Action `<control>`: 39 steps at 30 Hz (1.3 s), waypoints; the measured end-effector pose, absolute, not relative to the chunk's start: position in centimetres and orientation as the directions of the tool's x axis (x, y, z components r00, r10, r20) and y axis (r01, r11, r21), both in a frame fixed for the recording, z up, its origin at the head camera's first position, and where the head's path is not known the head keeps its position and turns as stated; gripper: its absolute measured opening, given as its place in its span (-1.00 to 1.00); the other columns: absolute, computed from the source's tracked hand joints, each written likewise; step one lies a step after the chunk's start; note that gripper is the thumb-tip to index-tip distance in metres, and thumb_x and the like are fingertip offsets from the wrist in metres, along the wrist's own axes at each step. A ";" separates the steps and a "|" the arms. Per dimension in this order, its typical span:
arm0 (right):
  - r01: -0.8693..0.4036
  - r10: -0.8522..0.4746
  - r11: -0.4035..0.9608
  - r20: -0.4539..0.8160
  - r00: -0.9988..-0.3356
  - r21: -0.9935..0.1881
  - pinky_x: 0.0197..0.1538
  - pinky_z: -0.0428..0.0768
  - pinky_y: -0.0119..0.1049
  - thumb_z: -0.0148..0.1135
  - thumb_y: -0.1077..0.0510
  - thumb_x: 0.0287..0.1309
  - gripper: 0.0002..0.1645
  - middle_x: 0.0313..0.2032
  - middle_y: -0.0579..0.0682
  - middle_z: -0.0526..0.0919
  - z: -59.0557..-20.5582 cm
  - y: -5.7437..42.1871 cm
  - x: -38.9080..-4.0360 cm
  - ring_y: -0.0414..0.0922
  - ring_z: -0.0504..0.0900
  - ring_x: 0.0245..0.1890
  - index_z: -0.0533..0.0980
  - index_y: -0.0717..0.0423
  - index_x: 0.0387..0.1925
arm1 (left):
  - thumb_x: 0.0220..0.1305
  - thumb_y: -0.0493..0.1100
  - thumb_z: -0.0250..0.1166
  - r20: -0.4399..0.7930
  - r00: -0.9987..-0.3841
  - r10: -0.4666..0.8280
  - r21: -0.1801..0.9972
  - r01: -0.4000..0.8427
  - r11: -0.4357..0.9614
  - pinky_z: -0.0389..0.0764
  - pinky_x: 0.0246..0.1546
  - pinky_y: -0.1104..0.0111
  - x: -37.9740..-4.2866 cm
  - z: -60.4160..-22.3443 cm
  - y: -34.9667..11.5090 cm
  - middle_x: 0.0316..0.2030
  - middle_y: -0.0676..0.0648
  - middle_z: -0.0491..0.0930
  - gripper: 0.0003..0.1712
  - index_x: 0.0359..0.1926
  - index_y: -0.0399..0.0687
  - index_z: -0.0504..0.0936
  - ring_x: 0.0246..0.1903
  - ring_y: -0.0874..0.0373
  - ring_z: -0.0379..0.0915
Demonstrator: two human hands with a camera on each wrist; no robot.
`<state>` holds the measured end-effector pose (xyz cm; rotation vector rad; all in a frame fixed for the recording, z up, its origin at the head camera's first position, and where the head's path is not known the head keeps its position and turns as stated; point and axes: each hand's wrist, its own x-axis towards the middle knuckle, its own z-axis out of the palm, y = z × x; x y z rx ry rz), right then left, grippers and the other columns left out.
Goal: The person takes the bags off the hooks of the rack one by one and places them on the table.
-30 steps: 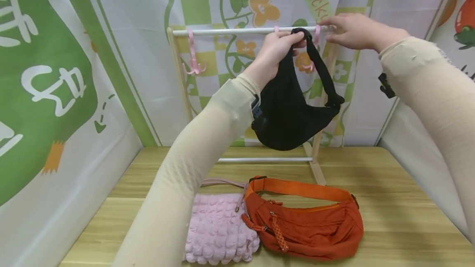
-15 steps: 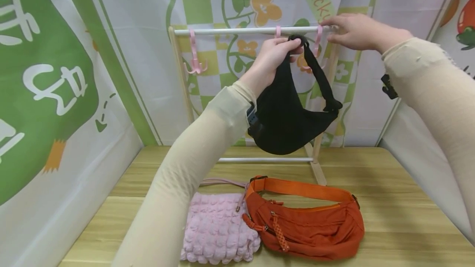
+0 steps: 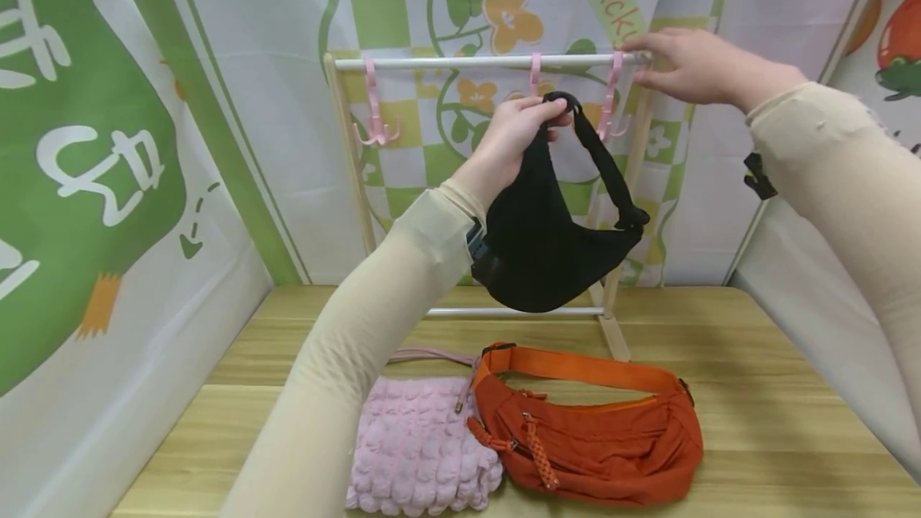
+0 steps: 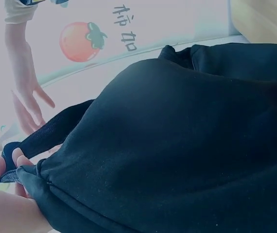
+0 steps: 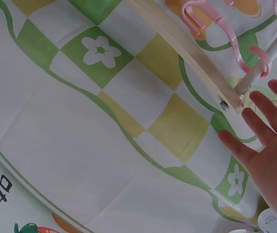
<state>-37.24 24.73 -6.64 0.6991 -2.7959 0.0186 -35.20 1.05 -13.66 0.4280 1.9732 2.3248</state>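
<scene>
My left hand (image 3: pixel 512 141) pinches the top of the strap of a black crescent-shaped bag (image 3: pixel 536 250), which hangs below it in front of the rack. In the left wrist view the dark bag (image 4: pixel 177 141) fills most of the picture, its strap gathered between thumb and fingers. My right hand (image 3: pixel 701 64) is at the right end of the rack's white rail (image 3: pixel 446 63), beside a pink hook (image 3: pixel 610 102). The right wrist view gives this hand (image 5: pixel 274 145) with spread fingers and nothing held; whether it touches the rail, I cannot tell.
Another pink hook (image 3: pixel 374 114) hangs at the rail's left, and a third hook (image 3: pixel 536 70) is partly behind the bag. On the wooden table (image 3: pixel 777 422) lie a pink puffy bag (image 3: pixel 424 446) and an orange-red waist bag (image 3: pixel 597 446). Printed cloth walls surround the table.
My left hand has lowered the black bag and drawn it leftward, away from the rail and the right hook. The right hand has stayed nearly in place at the rail's end.
</scene>
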 end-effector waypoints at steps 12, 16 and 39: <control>-0.512 -0.465 0.859 0.407 -0.786 -0.007 0.33 0.06 0.33 -0.07 -0.05 0.38 -0.35 0.34 0.37 0.17 -8.0 25.7 -36.3 0.37 0.12 0.33 0.15 0.14 0.39 | 0.30 -0.25 0.20 0.203 -0.956 0.211 0.959 0.151 -0.238 0.55 -0.29 0.45 -35.3 -15.0 0.0 -0.49 0.01 0.59 -0.71 -0.03 -0.35 0.60 -0.37 0.24 0.52; -0.534 -0.474 0.845 0.449 -0.758 -0.009 0.35 0.06 0.30 -0.07 -0.04 0.38 -0.39 0.31 0.36 0.25 -8.8 25.9 -36.3 0.35 0.15 0.32 0.23 0.16 0.34 | 0.28 -0.25 0.22 0.193 -0.960 0.203 0.960 0.142 -0.243 0.52 -0.36 0.50 -35.2 -15.4 -0.4 -0.49 0.00 0.60 -0.73 -0.05 -0.32 0.60 -0.40 0.21 0.50; -0.656 -0.536 0.751 0.513 -0.670 -0.071 0.03 0.45 0.18 0.09 0.04 0.32 -0.50 0.12 0.26 0.49 -14.2 27.4 -35.7 0.20 0.41 0.13 0.39 0.27 0.17 | 0.24 -0.27 0.25 0.213 -0.959 0.185 0.940 0.150 -0.307 0.42 -0.42 0.47 -34.7 -17.6 -2.0 -0.54 0.00 0.47 -0.86 -0.47 -0.13 0.60 -0.49 0.20 0.33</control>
